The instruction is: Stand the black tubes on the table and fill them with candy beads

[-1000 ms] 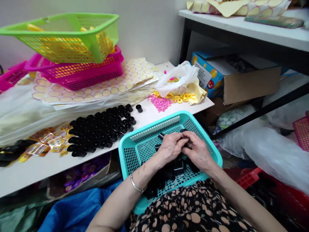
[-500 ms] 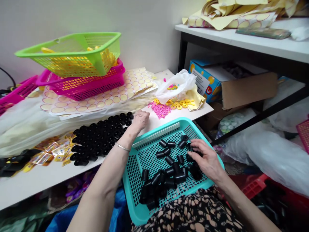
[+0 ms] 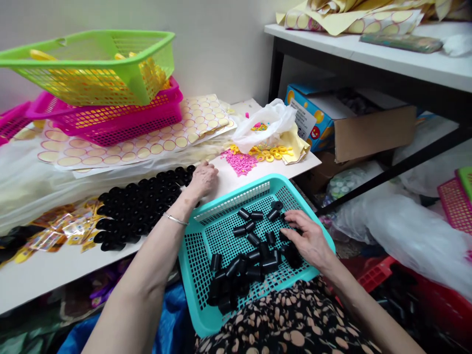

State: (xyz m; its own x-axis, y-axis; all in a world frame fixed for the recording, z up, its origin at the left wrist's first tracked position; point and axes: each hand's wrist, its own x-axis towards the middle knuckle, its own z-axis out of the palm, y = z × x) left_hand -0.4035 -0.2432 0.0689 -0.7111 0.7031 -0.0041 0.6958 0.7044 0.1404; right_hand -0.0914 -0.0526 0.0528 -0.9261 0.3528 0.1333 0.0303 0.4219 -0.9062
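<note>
My left hand rests on the white table at the right end of a block of upright black plastic cylinders set close together. Its fingers are curled and point away from me, so whatever they hold is hidden. In the turquoise basket on my lap, loose black plastic cylinders lie scattered, heaped thicker at the near side. My right hand reaches in over the basket's right side, with thumb and fingers bent about a black plastic cylinder that they partly cover.
Pink beads and yellow rings lie beyond the basket, by a white plastic bag. A green basket is stacked on a pink one at back left. A cardboard box stands under the right-hand shelf.
The view has turned slightly, so everything sits a little further left and higher. Both hands keep nearly the same places, left by the block of cylinders, right in the basket.
</note>
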